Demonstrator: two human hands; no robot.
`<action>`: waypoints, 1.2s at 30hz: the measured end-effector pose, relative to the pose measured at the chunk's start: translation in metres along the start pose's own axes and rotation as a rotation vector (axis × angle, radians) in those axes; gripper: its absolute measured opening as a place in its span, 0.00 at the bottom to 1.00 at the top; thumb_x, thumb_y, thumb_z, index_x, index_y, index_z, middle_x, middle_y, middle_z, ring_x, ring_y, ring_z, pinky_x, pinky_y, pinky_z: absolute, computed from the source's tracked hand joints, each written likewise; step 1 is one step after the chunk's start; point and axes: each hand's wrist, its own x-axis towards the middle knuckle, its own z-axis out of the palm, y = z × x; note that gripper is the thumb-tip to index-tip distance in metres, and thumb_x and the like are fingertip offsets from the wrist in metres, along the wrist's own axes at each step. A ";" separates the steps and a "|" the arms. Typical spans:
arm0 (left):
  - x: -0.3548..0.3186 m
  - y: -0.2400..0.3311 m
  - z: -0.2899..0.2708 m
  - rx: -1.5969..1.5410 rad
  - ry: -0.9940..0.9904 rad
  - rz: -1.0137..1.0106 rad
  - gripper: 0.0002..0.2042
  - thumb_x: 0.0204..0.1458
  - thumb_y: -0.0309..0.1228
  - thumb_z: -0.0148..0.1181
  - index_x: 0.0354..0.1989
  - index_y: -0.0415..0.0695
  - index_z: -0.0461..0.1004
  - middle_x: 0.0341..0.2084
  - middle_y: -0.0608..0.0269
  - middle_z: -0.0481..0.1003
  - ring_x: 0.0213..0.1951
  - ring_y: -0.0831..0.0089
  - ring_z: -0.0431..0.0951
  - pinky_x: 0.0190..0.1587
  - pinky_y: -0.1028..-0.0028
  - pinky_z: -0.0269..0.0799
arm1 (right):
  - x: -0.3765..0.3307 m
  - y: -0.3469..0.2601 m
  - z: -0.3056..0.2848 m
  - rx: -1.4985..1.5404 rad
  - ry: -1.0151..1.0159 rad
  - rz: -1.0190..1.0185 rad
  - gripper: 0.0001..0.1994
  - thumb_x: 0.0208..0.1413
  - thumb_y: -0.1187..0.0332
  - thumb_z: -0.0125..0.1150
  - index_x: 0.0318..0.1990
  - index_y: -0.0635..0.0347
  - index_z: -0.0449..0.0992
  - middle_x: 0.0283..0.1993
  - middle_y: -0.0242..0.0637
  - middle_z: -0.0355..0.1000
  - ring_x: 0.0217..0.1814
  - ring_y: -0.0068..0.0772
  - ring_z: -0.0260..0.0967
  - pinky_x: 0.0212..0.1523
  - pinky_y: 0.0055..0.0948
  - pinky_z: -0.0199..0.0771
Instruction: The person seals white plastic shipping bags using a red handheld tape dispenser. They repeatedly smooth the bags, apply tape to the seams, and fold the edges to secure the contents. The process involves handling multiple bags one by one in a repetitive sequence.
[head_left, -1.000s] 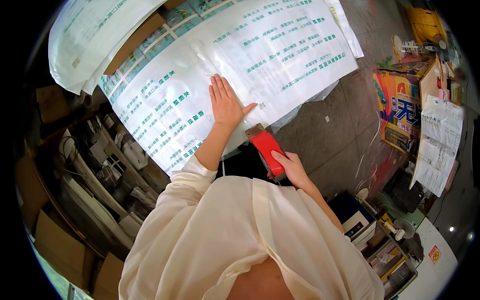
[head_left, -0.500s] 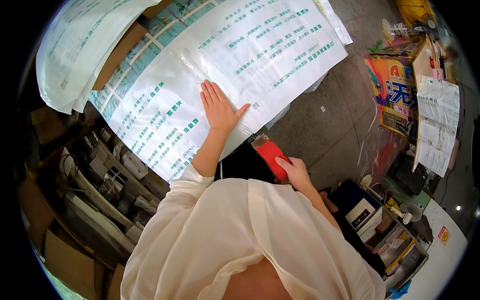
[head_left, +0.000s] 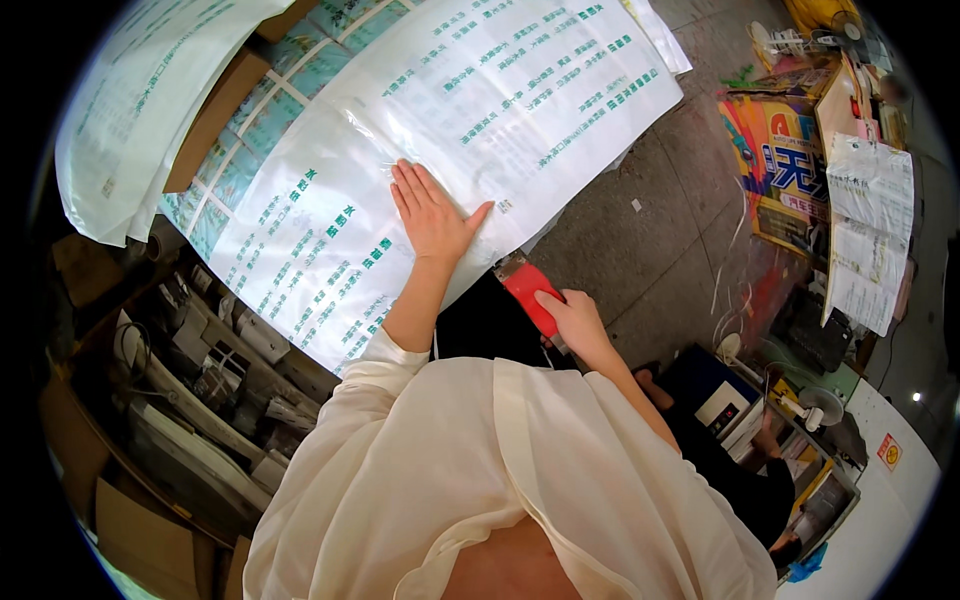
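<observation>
Fingers of the left hand (head_left: pixel 430 215) spread flat, pressing a white plastic sheet (head_left: pixel 480 130) with green print; right hand (head_left: pixel 572 318) closed around a red tool (head_left: pixel 530 290) at the sheet's near edge. Work apparently underway, sheet uncut. Grey concrete floor (head_left: pixel 660 230); cluttered shelves (head_left: pixel 190 380) left
</observation>
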 end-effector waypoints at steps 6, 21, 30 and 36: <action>0.002 0.001 -0.002 -0.009 -0.025 -0.025 0.59 0.39 0.65 0.62 0.63 0.18 0.47 0.66 0.26 0.45 0.70 0.39 0.42 0.70 0.52 0.34 | 0.018 -0.047 0.009 -0.339 -0.066 0.052 0.22 0.59 0.55 0.52 0.29 0.71 0.77 0.23 0.50 0.75 0.22 0.43 0.76 0.30 0.39 0.76; -0.003 0.001 -0.006 -0.106 -0.093 -0.024 0.54 0.47 0.59 0.60 0.67 0.25 0.43 0.67 0.27 0.40 0.71 0.40 0.35 0.70 0.51 0.30 | 0.046 0.117 -0.095 -0.576 0.845 0.076 0.28 0.59 0.43 0.50 0.38 0.67 0.74 0.37 0.58 0.76 0.38 0.59 0.75 0.41 0.50 0.74; 0.001 -0.013 -0.023 -0.560 -0.042 -0.161 0.32 0.54 0.36 0.59 0.64 0.36 0.56 0.69 0.43 0.47 0.71 0.50 0.41 0.70 0.57 0.37 | 0.118 -0.125 -0.149 -0.730 0.796 -1.208 0.25 0.57 0.58 0.61 0.52 0.69 0.65 0.43 0.53 0.74 0.46 0.52 0.72 0.52 0.44 0.63; -0.061 -0.025 -0.035 -0.909 0.055 -0.382 0.11 0.53 0.25 0.59 0.45 0.37 0.73 0.46 0.56 0.74 0.43 0.69 0.75 0.45 0.73 0.71 | 0.230 -0.334 -0.105 -0.959 0.656 -1.178 0.23 0.56 0.55 0.60 0.47 0.66 0.64 0.37 0.54 0.76 0.41 0.51 0.75 0.50 0.50 0.55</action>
